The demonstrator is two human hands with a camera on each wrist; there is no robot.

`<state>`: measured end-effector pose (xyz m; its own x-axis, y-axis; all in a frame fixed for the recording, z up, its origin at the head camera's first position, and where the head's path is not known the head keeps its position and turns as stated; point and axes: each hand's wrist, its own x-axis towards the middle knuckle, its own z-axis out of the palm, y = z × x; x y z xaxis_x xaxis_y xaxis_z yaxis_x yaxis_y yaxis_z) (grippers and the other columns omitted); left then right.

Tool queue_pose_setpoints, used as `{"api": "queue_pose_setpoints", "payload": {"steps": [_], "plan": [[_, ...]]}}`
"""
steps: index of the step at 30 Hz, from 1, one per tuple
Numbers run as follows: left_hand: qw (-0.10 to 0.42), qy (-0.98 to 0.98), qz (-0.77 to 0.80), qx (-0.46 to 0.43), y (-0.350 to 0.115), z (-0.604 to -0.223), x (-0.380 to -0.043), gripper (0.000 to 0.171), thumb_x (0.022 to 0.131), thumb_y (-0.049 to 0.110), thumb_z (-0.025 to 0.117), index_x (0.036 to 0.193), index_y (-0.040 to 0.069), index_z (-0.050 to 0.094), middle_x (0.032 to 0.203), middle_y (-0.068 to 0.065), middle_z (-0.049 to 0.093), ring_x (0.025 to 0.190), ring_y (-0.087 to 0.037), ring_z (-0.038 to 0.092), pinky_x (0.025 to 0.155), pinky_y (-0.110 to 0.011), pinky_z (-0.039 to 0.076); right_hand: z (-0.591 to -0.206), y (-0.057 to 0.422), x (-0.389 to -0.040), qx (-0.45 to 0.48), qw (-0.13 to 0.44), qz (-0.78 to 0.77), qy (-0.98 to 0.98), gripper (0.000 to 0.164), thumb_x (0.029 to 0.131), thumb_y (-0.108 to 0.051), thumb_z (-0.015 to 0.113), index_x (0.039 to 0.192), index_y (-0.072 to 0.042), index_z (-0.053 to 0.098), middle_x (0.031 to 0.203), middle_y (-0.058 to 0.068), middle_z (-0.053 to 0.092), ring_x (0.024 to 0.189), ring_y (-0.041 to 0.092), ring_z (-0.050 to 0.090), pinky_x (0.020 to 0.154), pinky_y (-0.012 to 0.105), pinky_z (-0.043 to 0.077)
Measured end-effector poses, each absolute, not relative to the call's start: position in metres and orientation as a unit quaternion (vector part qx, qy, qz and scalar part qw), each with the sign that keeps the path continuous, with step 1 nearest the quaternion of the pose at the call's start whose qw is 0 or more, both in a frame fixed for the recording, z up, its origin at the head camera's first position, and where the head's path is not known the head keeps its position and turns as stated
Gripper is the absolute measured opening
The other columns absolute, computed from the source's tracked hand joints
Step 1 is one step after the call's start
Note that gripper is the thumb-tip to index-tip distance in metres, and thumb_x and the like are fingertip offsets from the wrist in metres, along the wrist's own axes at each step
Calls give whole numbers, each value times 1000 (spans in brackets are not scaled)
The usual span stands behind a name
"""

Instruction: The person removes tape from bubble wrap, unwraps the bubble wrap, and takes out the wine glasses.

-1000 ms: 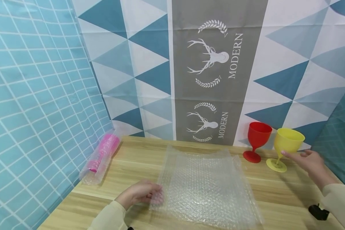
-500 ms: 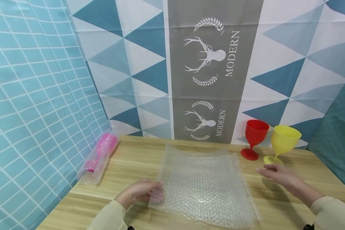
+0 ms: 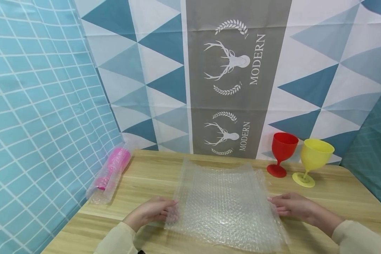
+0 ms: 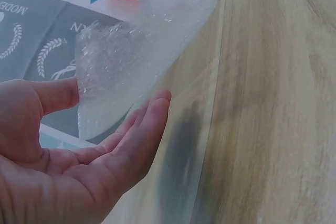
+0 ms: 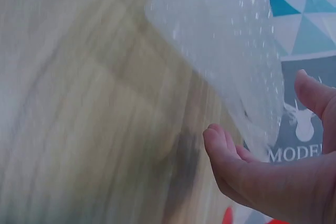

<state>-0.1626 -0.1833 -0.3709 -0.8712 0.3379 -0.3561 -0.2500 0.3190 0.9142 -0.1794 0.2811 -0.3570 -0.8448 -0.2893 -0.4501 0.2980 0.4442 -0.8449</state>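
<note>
A clear bubble wrap sheet or bag lies on the wooden table between both hands. My left hand holds its left edge loosely, thumb on top and fingertips showing through from beneath. In the left wrist view, that corner of the bubble wrap is raised between thumb and fingers. My right hand is at the right edge. The right wrist view shows its thumb and fingers spread apart, with the edge of the bubble wrap in the gap.
A red goblet and a yellow goblet stand upright at the back right of the table. At the far left lies a pink goblet-like thing inside bubble wrap. Patterned cloths hang behind and at both sides.
My right hand has left the yellow goblet and come left to the bubble wrap's right edge. The left hand has stayed at the left edge. Both goblets still stand.
</note>
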Motion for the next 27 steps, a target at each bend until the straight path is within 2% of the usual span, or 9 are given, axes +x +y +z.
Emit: {"api": "queue_pose_setpoints", "payload": {"steps": [4, 6, 8, 10, 13, 16, 21, 23, 27], "plan": [[255, 769, 584, 44, -187, -370, -163, 55, 99, 34, 54, 124, -16, 48, 91, -1, 61, 81, -9, 62, 81, -25, 58, -358, 273, -174, 11, 297, -541, 787, 82, 96, -41, 60, 137, 24, 31, 109, 5, 60, 95, 12, 56, 85, 25, 56], [257, 765, 589, 50, -190, -369, -163, 55, 100, 32, 53, 125, -17, 47, 95, -3, 63, 83, -9, 63, 85, -28, 59, -358, 268, -172, 23, 300, -541, 785, 74, 94, -42, 62, 132, 19, 41, 99, 3, 55, 89, 13, 51, 77, 22, 52], [258, 760, 593, 61, -194, -366, -165, 56, 101, 31, 51, 126, -19, 46, 100, -8, 65, 87, -11, 65, 90, -31, 59, -358, 265, -170, 36, 303, -548, 779, 61, 92, -41, 65, 121, 11, 52, 89, 0, 51, 82, 11, 47, 71, 19, 47], [255, 756, 599, 72, -201, -360, -167, 57, 102, 29, 49, 128, -21, 44, 108, -19, 66, 94, -14, 67, 95, -34, 57, -358, 262, -168, 38, 307, -556, 772, 44, 91, -41, 68, 105, 0, 60, 78, -4, 46, 74, 9, 43, 65, 17, 41], [237, 754, 607, 84, -214, -343, -171, 59, 103, 29, 46, 132, -22, 39, 122, -32, 60, 105, -20, 68, 100, -36, 55, -358, 259, -167, 24, 306, -573, 760, 27, 90, -38, 69, 83, -14, 58, 67, -10, 44, 64, 3, 41, 60, 13, 40], [212, 757, 611, 89, -229, -323, -176, 63, 104, 31, 45, 135, -22, 34, 122, -28, 64, 110, -20, 67, 101, -33, 54, -360, 257, -166, -1, 301, -586, 753, 27, 91, -33, 68, 73, -21, 52, 60, -14, 42, 58, -2, 39, 57, 11, 40], [176, 758, 624, 72, -250, -296, -181, 62, 104, 32, 47, 137, -20, 34, 108, -2, 71, 105, -11, 69, 96, -25, 56, -364, 255, -165, -14, 292, -591, 752, 27, 91, -27, 67, 70, -22, 50, 59, -15, 42, 57, -4, 40, 55, 9, 39], [163, 763, 622, 67, -257, -289, -183, 62, 104, 32, 47, 137, -19, 34, 108, -1, 70, 104, -10, 68, 95, -24, 56, -365, 255, -166, -14, 292, -594, 750, 23, 91, -23, 66, 73, -21, 51, 59, -15, 44, 57, -5, 42, 56, 9, 40], [137, 795, 588, 60, -273, -281, -189, 65, 105, 33, 43, 140, -20, 29, 119, -10, 67, 106, -8, 66, 96, -23, 55, -368, 256, -166, -12, 290, -596, 749, 13, 91, -17, 63, 81, -16, 54, 62, -14, 45, 58, -4, 42, 56, 9, 41]]}}
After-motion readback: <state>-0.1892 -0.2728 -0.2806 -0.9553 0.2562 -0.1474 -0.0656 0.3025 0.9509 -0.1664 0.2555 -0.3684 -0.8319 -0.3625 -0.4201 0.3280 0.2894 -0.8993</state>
